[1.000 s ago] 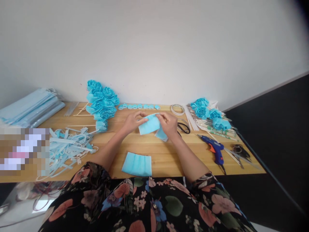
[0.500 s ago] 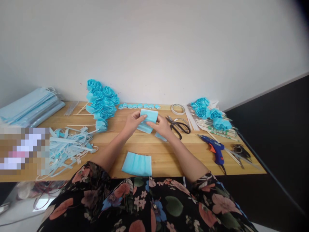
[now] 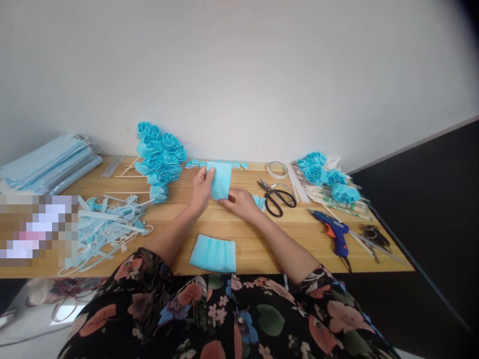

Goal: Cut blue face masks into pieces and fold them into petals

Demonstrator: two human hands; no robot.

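Note:
Above the middle of the table, a folded piece of light blue face-mask fabric point(image 3: 221, 180) is held up flat. My left hand point(image 3: 202, 188) grips its left side, thumb on the front. At its lower right corner my right hand point(image 3: 242, 204) is closed, with thumb and fingers pinching the bottom edge. Another pleated blue fabric piece point(image 3: 213, 253) lies near the table's front edge. Partly behind my right hand is a small blue piece point(image 3: 259, 202). Black-handled scissors point(image 3: 276, 197) lie open just right of it.
Blue fabric flowers point(image 3: 159, 154) on sticks lie at the back left, more flowers point(image 3: 329, 177) at the right. Cut strips and ear loops point(image 3: 108, 224) are heaped left, before a mask stack point(image 3: 48, 162). A tape roll point(image 3: 277, 170) and blue glue gun point(image 3: 335, 232) lie right.
The held fabric has turned upright and folded into a narrower rectangle. My right hand has moved down from its upper right side to the bottom corner; my left hand has slid slightly up its side.

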